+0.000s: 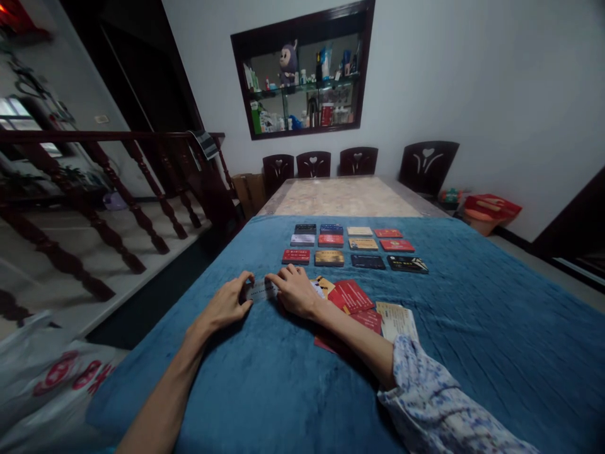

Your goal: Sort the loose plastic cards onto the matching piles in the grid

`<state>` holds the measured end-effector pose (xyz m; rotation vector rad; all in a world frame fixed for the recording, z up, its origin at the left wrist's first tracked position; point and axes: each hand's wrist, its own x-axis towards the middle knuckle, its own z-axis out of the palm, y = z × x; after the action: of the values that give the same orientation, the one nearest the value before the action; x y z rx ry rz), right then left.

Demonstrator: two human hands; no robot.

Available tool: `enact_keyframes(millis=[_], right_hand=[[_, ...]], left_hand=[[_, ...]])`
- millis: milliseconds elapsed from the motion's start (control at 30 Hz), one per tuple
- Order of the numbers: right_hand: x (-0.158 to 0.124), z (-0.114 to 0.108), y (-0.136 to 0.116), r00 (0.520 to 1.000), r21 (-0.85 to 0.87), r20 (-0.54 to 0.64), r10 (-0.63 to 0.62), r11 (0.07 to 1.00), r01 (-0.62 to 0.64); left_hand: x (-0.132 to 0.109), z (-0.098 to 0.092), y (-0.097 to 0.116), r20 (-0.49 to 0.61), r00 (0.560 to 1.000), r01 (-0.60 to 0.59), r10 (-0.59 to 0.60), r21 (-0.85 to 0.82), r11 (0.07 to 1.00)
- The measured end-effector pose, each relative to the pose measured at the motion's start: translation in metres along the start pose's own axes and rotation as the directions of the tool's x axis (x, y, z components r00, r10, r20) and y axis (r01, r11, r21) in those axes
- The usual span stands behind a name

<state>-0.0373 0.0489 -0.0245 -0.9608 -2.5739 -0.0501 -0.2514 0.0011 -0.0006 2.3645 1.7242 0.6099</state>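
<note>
A pale grey card with printed lines (261, 290) is between my hands, low over the blue cloth (227, 359); whether it is one card or a stack I cannot tell. My left hand (231, 299) grips its left end between thumb and fingers. Closed on the right end is my right hand (295, 291), its fingers bent over the edge. Beneath and beside my right forearm lie loose cards: a red card (350, 296), a cream card (397, 320) and several others, partly hidden by the arm.
Behind the hands, small stacks of cards stand in rows, among them a black stack (407, 264) and a gold stack (329, 258). Beyond the cloth shows the bare tabletop (340, 197), with dark chairs (313, 164) behind. White plastic bags (57, 378) lie at lower left.
</note>
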Motion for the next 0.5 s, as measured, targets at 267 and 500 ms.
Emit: enact_keyframes(millis=[267, 500], right_hand=[[-0.0001, -0.0053, -0.0009, 1.0, -0.004, 0.0, 0.002, 1.0, -0.002], [0.0014, -0.0094, 0.0, 1.0, 0.024, -0.023, -0.01, 1.0, 0.011]], left_hand=[[0.0019, 0.0001, 0.0011, -0.013, 1.0, 0.01, -0.01, -0.02, 1.0], [0.001, 0.0037, -0.005, -0.049, 0.998, -0.032, 0.03, -0.039, 0.999]])
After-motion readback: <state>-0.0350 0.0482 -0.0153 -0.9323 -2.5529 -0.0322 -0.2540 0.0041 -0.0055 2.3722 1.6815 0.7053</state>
